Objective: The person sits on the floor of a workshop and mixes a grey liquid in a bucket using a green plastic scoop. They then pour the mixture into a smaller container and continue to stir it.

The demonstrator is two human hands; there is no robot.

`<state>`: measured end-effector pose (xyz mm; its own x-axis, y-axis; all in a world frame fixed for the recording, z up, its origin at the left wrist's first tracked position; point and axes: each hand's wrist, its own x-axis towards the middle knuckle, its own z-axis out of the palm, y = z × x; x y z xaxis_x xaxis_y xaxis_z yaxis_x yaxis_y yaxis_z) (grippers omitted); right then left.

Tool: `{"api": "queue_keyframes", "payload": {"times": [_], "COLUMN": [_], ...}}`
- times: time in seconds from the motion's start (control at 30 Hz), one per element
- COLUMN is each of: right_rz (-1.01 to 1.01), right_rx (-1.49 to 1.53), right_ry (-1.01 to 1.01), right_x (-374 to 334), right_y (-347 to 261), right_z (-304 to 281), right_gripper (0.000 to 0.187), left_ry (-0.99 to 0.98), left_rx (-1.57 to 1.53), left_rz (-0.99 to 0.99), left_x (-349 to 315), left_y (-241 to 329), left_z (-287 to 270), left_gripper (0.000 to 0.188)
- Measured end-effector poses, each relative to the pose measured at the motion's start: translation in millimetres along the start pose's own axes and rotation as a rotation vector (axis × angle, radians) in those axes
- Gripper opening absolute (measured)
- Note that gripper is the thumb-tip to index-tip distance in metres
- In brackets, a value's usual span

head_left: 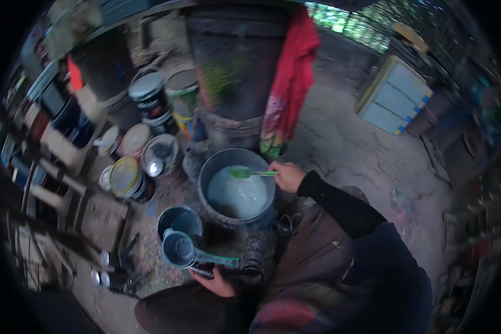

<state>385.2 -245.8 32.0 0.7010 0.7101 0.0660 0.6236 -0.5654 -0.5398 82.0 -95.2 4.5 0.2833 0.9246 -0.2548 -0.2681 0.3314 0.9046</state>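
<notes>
My right hand [288, 176] is closed round the handle of a green spatula [242, 173]. Its broad end lies over the pale, milky liquid [236, 195] in a round grey tub [207, 167]. Lower down, my left hand [220, 284] has its fingers curled against a dark object [203, 270] whose kind I cannot make out. Just above that hand is a blue-grey dipper [178, 248] with a long handle. The dipper overlaps a dark bucket [162, 222] beside the tub; whether it rests on the rim is unclear.
Several paint pails [125, 175] crowd the floor to the left. Behind the tub stands a tall dark barrel [236, 61] with a red cloth [292, 72] hanging down its side. A pale blue panelled box [395, 94] sits at the far right. Small cans [104, 277] are at the lower left.
</notes>
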Motion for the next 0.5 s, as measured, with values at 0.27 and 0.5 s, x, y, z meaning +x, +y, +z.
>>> {"api": "queue_keyframes", "payload": {"times": [0.27,0.5], "right_rz": [0.104,0.252], "right_rx": [0.235,0.029], "right_ry": [0.354,0.239], "right_x": [-63.9,-83.7], "right_y": [-5.8,-11.7], "right_z": [30.8,31.4], "right_gripper": [0.019,0.019], "left_ry": [-0.446,-0.69], "left_rx": [0.254,0.44], "left_rz": [0.066,0.375], "left_x": [24.3,22.3], "left_y": [-1.3,48.5], "left_z": [-5.3,40.2], "left_gripper": [0.075,0.07]}}
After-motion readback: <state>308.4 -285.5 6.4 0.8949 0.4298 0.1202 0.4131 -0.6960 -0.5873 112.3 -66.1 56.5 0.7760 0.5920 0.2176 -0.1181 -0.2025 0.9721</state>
